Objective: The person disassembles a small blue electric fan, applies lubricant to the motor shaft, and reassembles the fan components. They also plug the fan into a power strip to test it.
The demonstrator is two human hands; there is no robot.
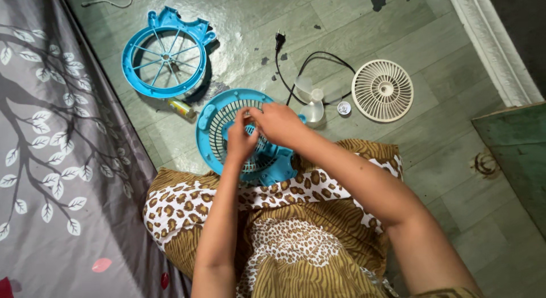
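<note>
Leopard-and-zebra-print fabric (284, 229) fills the bottom centre of the head view, draped over the lap of a seated person whose two bare forearms reach away toward 12 o'clock. Both hands meet over a round blue fan housing (213, 124) with a pale slatted grille, which rests on the floor and against the near edge of the lap, just left of centre. Left hand (242, 141) lies on the grille with its fingers curled, pinching at something near the hub; right hand (278, 124) covers the same spot from the 2 o'clock side, fingers bent and closed on it as well. What small part the fingertips grip is hidden beneath them and cannot be told for certain.

At 11 o'clock from the hands, well apart, a second blue ring frame (165, 53) with thin spokes lies flat on the grey-green plank floor (443, 161). Between the two blue pieces sits a small yellowish tube (182, 108). At 2 o'clock a cream round grille (382, 90) lies flat, with a small white cap (343, 108) just beside it and a translucent fan blade (311, 101) nearer the hands. A black power cord (307, 64) with its plug loops behind the blade. Grey cloth with a leaf pattern (51, 161) runs down the left edge.
</note>
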